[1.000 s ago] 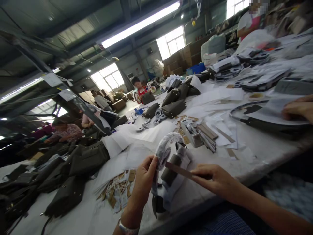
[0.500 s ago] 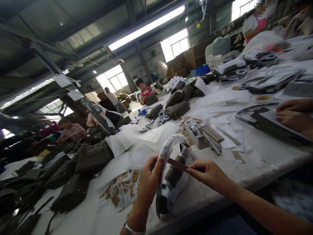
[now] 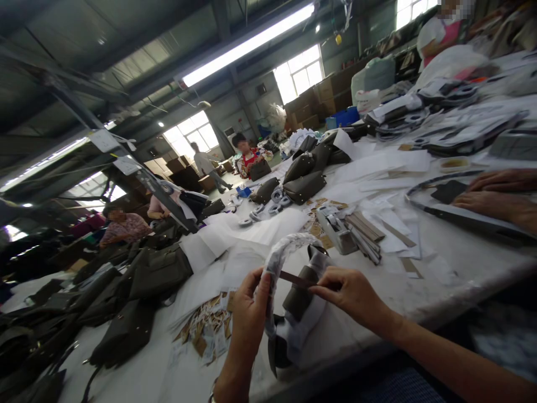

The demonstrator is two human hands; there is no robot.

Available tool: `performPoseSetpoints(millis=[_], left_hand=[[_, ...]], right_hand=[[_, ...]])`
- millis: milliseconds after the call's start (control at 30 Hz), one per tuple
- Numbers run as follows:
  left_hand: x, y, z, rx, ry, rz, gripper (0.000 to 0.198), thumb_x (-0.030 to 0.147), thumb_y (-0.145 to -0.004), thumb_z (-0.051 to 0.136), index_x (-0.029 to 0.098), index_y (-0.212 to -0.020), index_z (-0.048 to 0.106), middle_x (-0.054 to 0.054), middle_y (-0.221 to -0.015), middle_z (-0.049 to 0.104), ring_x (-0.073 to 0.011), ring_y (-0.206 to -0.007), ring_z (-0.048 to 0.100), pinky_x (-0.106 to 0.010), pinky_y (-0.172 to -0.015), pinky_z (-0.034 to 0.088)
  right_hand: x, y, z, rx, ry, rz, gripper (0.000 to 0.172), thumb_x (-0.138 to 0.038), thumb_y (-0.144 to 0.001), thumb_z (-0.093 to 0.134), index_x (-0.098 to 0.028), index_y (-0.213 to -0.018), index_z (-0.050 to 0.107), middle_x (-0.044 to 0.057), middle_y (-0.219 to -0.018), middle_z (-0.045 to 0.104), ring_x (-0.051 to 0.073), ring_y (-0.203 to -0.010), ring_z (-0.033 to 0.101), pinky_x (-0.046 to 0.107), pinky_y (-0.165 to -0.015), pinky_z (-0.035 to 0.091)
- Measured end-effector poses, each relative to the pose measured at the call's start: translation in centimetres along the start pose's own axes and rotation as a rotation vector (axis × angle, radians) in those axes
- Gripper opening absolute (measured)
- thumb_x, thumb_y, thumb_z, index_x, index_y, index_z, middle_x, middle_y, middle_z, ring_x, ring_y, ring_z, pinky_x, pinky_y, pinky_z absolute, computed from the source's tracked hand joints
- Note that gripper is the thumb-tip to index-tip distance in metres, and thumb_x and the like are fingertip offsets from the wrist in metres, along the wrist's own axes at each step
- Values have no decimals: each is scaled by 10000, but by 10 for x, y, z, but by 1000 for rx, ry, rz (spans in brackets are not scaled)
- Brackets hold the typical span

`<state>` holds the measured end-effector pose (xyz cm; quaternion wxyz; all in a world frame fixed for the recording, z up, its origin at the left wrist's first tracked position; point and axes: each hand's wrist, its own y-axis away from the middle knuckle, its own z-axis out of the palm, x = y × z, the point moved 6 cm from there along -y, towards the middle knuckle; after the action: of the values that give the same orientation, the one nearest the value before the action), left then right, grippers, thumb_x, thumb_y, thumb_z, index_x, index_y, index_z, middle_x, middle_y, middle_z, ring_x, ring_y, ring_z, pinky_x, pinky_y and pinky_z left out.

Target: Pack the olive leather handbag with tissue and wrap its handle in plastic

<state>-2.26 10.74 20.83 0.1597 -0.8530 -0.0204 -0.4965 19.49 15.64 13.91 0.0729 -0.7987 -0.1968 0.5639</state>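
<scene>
My left hand (image 3: 248,308) is closed around the side of a bag handle (image 3: 287,244) wrapped in clear plastic, which arches up from the table. Between thumb and fingers, my right hand (image 3: 354,294) pinches one end of a narrow brown strip (image 3: 295,278). The strip's other end meets the wrapped handle beside my left thumb; whether it is tucked under or stuck there I cannot tell. Below the handle lies a dark olive bag (image 3: 298,299), partly covered by thin white wrapping (image 3: 310,324).
A tape dispenser (image 3: 337,230) and brown strips (image 3: 364,232) lie beyond my right hand. Tags with strings (image 3: 210,327) sit left of my left hand. Dark bags (image 3: 126,330) fill the left side. At right, a co-worker's hands (image 3: 499,193) rest on another bag.
Both my hands, with the handle and strip, have shifted slightly left. The co-worker's hands at right have moved left over their bag. A distant person has walked to the right.
</scene>
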Motion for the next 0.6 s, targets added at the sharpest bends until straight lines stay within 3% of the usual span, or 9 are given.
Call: performPoseSetpoints(millis=[267, 467, 600], left_hand=[[-18, -6, -3, 41, 93, -76, 387, 561, -899, 599, 249, -1113, 677, 20, -1014, 697, -177, -977, 610, -236, -846, 445], [-24, -9, 0, 33, 101, -108, 441, 587, -874, 614, 236, -1134, 676, 3, -1057, 704, -203, -1016, 607, -256, -878, 451], [-26, -8, -3, 61, 87, -140, 523, 626, -832, 633, 209, -1144, 678, -19, -1032, 710, -227, -988, 617, -278, -833, 480]], right_hand=[[45, 16, -44, 101, 208, -22, 211, -440, -871, 704, -250, -791, 753, 8, -811, 710, 193, -762, 659, 297, -714, 449], [62, 26, -57, 66, 183, 6, 221, -401, -946, 594, -266, -951, 769, 23, -885, 738, 201, -826, 687, 294, -745, 488], [92, 24, -91, 226, 428, 74, 139, -352, -899, 652, -283, -876, 771, 7, -913, 755, 212, -852, 695, 298, -736, 478]])
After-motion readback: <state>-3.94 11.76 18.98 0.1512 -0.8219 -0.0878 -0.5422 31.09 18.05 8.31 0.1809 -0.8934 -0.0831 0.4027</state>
